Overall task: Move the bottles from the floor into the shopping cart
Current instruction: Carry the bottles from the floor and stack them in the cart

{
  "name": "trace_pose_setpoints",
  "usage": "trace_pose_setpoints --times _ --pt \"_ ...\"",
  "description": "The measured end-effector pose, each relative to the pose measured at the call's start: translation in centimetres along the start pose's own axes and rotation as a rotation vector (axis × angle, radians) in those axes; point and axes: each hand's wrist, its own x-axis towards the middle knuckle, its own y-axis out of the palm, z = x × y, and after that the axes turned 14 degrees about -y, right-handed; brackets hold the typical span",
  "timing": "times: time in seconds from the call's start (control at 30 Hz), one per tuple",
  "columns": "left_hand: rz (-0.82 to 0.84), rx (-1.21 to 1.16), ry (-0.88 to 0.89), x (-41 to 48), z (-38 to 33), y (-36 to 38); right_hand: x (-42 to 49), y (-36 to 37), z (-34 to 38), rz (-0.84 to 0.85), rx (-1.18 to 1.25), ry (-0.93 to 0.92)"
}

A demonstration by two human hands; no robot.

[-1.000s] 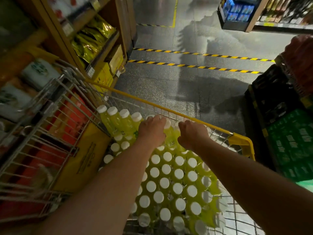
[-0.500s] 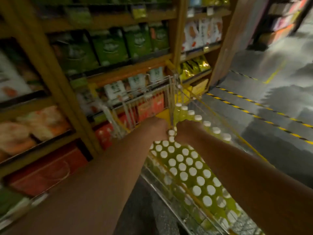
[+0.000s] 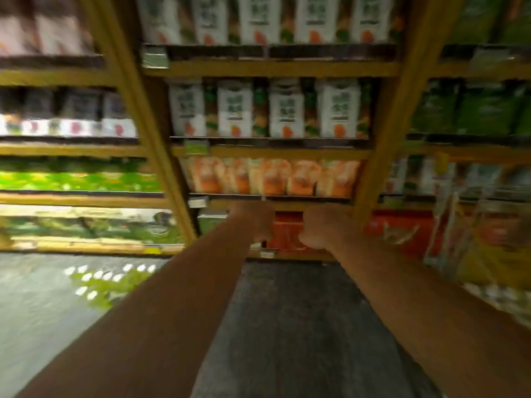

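Observation:
The view is motion-blurred. A pack of green bottles with white caps (image 3: 103, 282) stands on the grey floor at the lower left. Both my arms reach forward toward the shelves. My left hand (image 3: 255, 222) and my right hand (image 3: 321, 228) hover side by side with fingers curled under, and nothing shows in either. Neither hand touches the bottles, which lie well to the left of and below my left hand. At the right edge stands the wire shopping cart (image 3: 471, 237) with its yellow panel, its inside hidden by blur.
Wooden shelving (image 3: 273, 67) fills the view ahead, with white cartons, orange bags and red boxes (image 3: 287, 234) just behind my hands. Green goods sit on low shelves at the left. A dark floor strip (image 3: 287, 326) runs between my arms.
My view has swung left from the cart to the shelves. Both hands have let go of the bottles they held in the cart and now hang empty in front of the bottom shelf.

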Motion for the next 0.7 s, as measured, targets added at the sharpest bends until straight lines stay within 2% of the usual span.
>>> trace_pose_setpoints --times 0.03,0.1,0.27,0.43,0.7 --pt "0.008 -0.052 -0.032 -0.1 3.5 0.6 1.8 0.5 1.9 -0.043 -0.007 -0.035" --pt "-0.012 -0.022 -0.082 -1.1 9.3 1.8 4.7 1.1 7.2 -0.022 0.022 -0.148" --pt "0.074 -0.141 -0.339 -3.5 22.1 7.3 11.1 2.5 19.8 0.062 -0.072 -0.395" --pt "0.145 -0.190 -0.476 -2.5 30.5 11.6 17.1 4.2 28.7 0.067 -0.150 -0.507" --pt "0.142 -0.272 -0.700 2.0 40.9 13.5 28.9 2.6 37.4 0.101 -0.211 -0.704"
